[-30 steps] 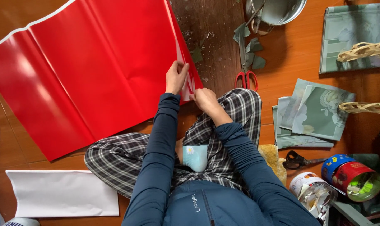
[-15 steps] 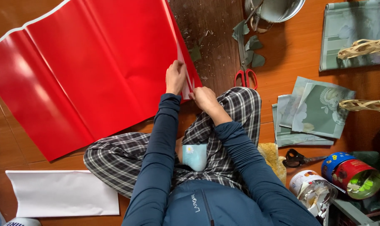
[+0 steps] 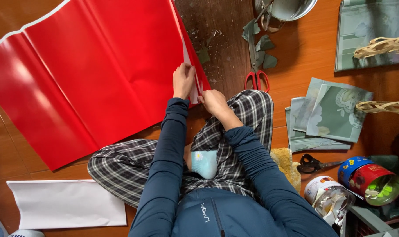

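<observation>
Little has shifted since the earlier frames: both hands stay at the near right corner of the red sheet (image 3: 98, 74), which lies spread over the wooden floor (image 3: 305, 52). Left hand (image 3: 183, 81) rests on the sheet's right edge, fingers held together and curled over the fold. Right hand (image 3: 213, 102) pinches that same edge just beside it, where the white underside shows. Red-handled scissors (image 3: 255, 66) lie near, to the right. Grey-green paper pieces (image 3: 327, 114) sit well apart, further right. A white sheet (image 3: 65, 204) lies by the left knee.
</observation>
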